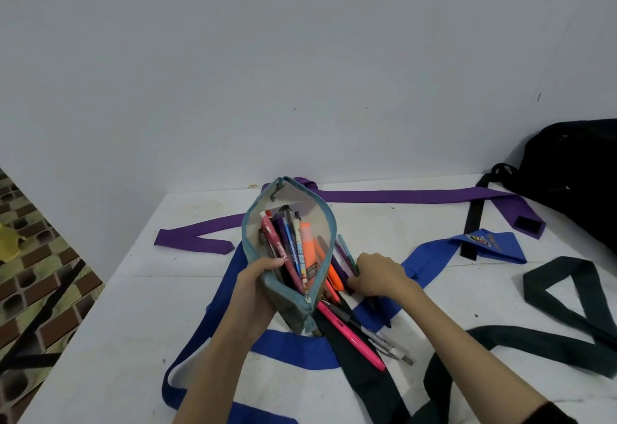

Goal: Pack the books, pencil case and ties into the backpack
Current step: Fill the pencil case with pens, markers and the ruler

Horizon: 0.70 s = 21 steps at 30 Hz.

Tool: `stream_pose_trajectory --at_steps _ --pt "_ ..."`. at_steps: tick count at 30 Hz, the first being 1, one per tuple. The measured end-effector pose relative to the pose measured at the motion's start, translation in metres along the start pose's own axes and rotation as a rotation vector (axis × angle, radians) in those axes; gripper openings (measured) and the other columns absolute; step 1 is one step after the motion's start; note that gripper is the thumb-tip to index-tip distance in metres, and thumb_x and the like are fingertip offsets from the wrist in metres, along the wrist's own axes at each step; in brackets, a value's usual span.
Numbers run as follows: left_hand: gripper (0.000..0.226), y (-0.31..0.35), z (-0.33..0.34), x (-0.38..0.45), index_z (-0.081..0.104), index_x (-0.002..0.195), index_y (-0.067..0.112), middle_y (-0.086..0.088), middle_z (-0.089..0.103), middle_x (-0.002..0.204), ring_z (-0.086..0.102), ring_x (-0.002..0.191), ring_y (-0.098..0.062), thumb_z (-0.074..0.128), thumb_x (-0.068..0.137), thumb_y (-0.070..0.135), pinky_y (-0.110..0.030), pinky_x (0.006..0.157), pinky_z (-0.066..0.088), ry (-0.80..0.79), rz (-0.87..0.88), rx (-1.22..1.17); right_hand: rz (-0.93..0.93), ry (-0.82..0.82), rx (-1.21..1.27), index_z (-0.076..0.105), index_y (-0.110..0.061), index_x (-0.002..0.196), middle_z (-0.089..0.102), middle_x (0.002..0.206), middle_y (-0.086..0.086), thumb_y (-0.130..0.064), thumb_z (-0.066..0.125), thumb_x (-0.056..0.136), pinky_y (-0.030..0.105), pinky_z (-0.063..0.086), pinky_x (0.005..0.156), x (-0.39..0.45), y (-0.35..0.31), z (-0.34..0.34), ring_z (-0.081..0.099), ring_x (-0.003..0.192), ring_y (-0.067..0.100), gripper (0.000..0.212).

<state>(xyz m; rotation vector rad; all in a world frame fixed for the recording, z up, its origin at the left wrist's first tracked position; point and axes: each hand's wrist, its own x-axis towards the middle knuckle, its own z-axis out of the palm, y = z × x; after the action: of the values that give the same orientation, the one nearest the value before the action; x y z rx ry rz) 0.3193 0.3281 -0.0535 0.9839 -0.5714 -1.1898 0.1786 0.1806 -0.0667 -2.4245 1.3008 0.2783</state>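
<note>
The left hand holds the open pencil case in its grip at centre; the right hand pinches loose pens at 3 o'clock of it. The backpack lies at 2 o'clock on the surface.

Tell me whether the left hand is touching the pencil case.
Touching. The head view shows the left hand gripping the open pencil case at its near rim, thumb curled over the edge and fingers beneath it, holding it up off the table.
</note>
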Motion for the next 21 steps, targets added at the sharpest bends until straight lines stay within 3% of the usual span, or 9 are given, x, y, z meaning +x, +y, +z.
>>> stream_pose_trajectory --at_steps 2,5,7,10,13,15,18,21 --pt "0.065 0.0 0.0 0.001 0.059 0.112 0.016 -0.005 0.071 0.089 0.069 0.083 -0.019 0.07 0.048 0.029 -0.034 0.067 0.058 0.003 0.004 0.005 0.0 -0.029 0.048 0.042 -0.014 0.071 0.047 0.07 0.0 -0.027 0.051 0.092 0.023 0.032 0.05 0.005 0.005 -0.004 0.049 0.071 0.019 0.026" --pt "0.067 0.0 0.001 0.001 0.058 0.115 0.015 -0.006 0.07 0.092 0.069 0.085 -0.021 0.07 0.05 0.028 -0.034 0.067 0.057 0.005 0.01 0.003 0.021 0.062 0.275 0.052 -0.007 0.09 0.056 0.082 0.006 -0.024 0.051 0.094 0.023 0.041 0.051 0.008 0.015 -0.017 0.054 0.071 0.02 0.018" --pt "0.07 -0.001 0.002 0.002 0.057 0.117 0.016 -0.007 0.07 0.095 0.069 0.087 -0.021 0.07 0.05 0.028 -0.034 0.067 0.057 -0.001 0.01 0.01 0.01 0.241 0.576 0.058 -0.001 0.092 0.06 0.076 0.007 -0.023 0.053 0.095 0.026 0.05 0.053 0.002 0.018 -0.032 0.057 0.059 0.016 0.023" --pt "0.069 -0.002 0.006 0.003 0.055 0.119 0.015 -0.008 0.069 0.098 0.068 0.09 -0.022 0.069 0.053 0.029 -0.034 0.07 0.057 -0.022 0.015 0.032 -0.137 0.616 1.018 0.059 0.002 0.082 0.06 0.062 0.007 -0.019 0.054 0.095 0.021 0.044 0.045 -0.023 0.008 -0.065 0.053 0.041 0.007 0.025" --pt "0.069 -0.005 0.013 0.006 0.056 0.12 0.014 -0.01 0.067 0.104 0.066 0.096 -0.024 0.069 0.054 0.03 -0.036 0.076 0.057 -0.024 0.012 0.054 -0.337 0.812 1.189 0.057 0.0 0.082 0.063 0.062 0.009 -0.018 0.052 0.096 0.017 0.042 0.044 -0.051 -0.011 -0.092 0.056 0.043 0.011 0.023" --pt "0.072 -0.006 0.018 0.008 0.054 0.122 0.011 -0.012 0.065 0.106 0.065 0.098 -0.026 0.07 0.055 0.029 -0.037 0.078 0.056 -0.018 0.011 0.05 -0.416 0.776 1.173 0.057 0.0 0.081 0.063 0.062 0.009 -0.018 0.052 0.096 0.017 0.042 0.044 -0.062 -0.022 -0.098 0.056 0.043 0.012 0.024" --pt "0.071 -0.008 0.027 0.01 0.052 0.126 0.008 -0.013 0.066 0.106 0.066 0.097 -0.026 0.07 0.059 0.023 -0.034 0.074 0.056 -0.033 0.036 0.015 -0.373 0.49 0.94 0.063 -0.004 0.08 0.066 0.067 0.013 -0.021 0.057 0.093 0.02 0.046 0.045 -0.068 -0.036 -0.092 0.056 0.043 0.011 0.022" --pt "0.057 -0.009 0.034 0.009 0.058 0.12 0.009 -0.015 0.068 0.106 0.066 0.098 -0.029 0.067 0.064 0.016 -0.036 0.076 0.056 -0.066 0.034 -0.032 -0.312 0.325 0.65 0.067 -0.004 0.082 0.064 0.063 0.011 -0.026 0.062 0.09 0.032 0.053 0.059 -0.065 -0.042 -0.076 0.059 0.051 0.018 0.025"
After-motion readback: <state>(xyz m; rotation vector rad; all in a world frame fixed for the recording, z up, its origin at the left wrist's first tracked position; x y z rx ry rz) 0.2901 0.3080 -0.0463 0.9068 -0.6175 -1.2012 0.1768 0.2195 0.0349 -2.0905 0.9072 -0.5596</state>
